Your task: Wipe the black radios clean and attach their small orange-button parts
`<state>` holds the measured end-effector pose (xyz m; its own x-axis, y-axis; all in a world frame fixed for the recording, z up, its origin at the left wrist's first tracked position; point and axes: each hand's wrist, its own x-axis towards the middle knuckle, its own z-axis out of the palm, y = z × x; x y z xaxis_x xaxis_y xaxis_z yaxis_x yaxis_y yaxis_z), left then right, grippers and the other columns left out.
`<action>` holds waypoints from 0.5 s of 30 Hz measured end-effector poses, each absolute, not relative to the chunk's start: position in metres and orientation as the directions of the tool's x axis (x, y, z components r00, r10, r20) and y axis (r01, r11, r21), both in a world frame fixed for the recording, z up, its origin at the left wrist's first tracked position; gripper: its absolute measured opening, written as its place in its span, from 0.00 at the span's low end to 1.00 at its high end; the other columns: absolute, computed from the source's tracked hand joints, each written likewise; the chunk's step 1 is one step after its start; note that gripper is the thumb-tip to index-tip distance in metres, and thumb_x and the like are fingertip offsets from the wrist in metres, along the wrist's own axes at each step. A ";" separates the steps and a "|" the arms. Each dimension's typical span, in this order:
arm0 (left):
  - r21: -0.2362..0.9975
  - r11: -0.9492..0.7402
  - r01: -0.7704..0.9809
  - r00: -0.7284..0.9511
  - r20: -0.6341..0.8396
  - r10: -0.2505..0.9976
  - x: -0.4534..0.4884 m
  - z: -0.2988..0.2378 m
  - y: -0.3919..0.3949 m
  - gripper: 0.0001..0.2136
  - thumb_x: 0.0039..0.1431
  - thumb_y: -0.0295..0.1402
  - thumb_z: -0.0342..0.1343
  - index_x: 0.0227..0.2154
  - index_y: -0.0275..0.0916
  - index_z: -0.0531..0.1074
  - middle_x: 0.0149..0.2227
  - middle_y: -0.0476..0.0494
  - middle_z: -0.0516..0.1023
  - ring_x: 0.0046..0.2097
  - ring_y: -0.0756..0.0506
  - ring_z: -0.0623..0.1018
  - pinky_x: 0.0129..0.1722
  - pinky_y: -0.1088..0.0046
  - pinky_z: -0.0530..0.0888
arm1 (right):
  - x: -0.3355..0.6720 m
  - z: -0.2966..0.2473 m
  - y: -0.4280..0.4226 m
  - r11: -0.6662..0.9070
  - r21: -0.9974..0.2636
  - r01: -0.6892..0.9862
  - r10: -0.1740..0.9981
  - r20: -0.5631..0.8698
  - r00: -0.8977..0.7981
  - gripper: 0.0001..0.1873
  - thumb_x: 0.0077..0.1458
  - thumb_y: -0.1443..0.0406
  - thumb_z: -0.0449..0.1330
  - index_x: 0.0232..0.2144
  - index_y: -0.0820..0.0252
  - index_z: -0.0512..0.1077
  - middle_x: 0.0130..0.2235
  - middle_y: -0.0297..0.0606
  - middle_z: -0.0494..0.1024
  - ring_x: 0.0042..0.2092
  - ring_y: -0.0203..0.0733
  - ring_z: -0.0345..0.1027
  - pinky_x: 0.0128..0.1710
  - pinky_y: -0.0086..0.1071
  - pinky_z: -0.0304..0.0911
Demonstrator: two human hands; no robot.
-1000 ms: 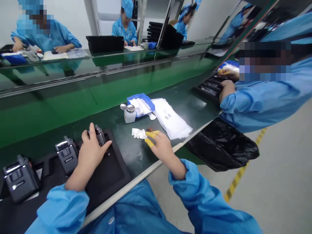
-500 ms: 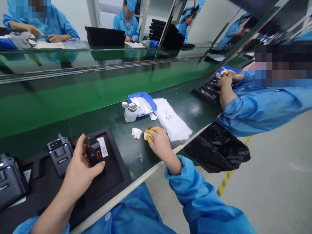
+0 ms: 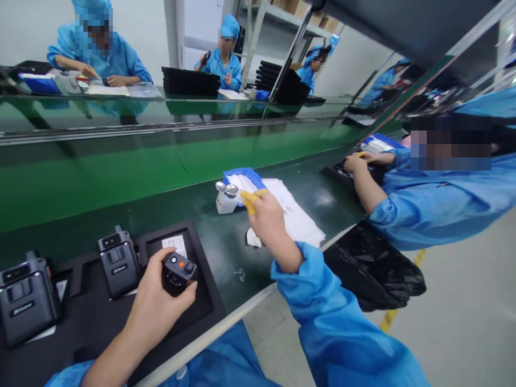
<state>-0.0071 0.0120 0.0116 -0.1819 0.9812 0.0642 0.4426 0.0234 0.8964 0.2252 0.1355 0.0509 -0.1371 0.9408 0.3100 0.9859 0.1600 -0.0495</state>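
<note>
My left hand (image 3: 159, 301) is wrapped round a black two-way radio (image 3: 179, 271), top end towards me with its orange button showing. The radio is above an open slot of the black foam tray (image 3: 220, 314). In yellow finger cots, my right hand (image 3: 268, 217) is pinched shut on what looks like a small white wipe (image 3: 241, 200), mostly hidden by the fingers. These fingertips are close beside a white pump bottle (image 3: 226, 204) with a metal top; whether they touch it I cannot tell. Below the hand lies another white piece (image 3: 253, 238).
Two more radios, one nearer (image 3: 116, 263) and one further left (image 3: 28, 306), stand in the tray. A blue bin (image 3: 244, 173) of wipes and white sheets (image 3: 302, 217) lie behind my right hand. A black bag (image 3: 374, 269) hangs at right, beside a co-worker (image 3: 435, 188).
My right hand has moved up towards the bottle, leaving one white piece on the table; the crumpled piece near the bottle is gone from its spot. The radio has turned, top towards me.
</note>
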 end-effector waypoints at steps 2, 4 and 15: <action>0.893 0.019 0.449 -0.199 0.079 0.977 -0.005 0.014 0.012 0.27 0.40 0.41 0.60 0.46 0.41 0.63 0.41 0.43 0.74 0.43 0.39 0.77 0.48 0.55 0.71 | 0.223 0.058 0.153 0.197 -0.035 0.980 0.926 0.336 -0.174 0.16 0.57 0.71 0.49 0.41 0.60 0.75 0.40 0.43 0.72 0.41 0.44 0.63 0.38 0.35 0.56; 0.895 0.010 0.445 -0.198 0.088 0.976 -0.002 0.015 0.012 0.29 0.39 0.41 0.61 0.47 0.40 0.62 0.42 0.42 0.73 0.43 0.39 0.76 0.48 0.57 0.71 | 0.219 0.057 0.167 0.237 -0.024 0.971 0.912 0.350 -0.214 0.15 0.56 0.72 0.50 0.37 0.59 0.76 0.38 0.42 0.73 0.39 0.44 0.62 0.36 0.36 0.54; 0.903 -0.137 0.408 0.007 0.148 0.989 -0.008 0.030 0.007 0.30 0.38 0.22 0.52 0.49 0.40 0.61 0.46 0.42 0.73 0.47 0.43 0.75 0.50 0.63 0.70 | 0.219 0.050 0.153 0.423 -0.045 0.905 0.777 0.533 -0.336 0.16 0.53 0.71 0.50 0.34 0.57 0.77 0.36 0.42 0.72 0.38 0.44 0.60 0.37 0.40 0.52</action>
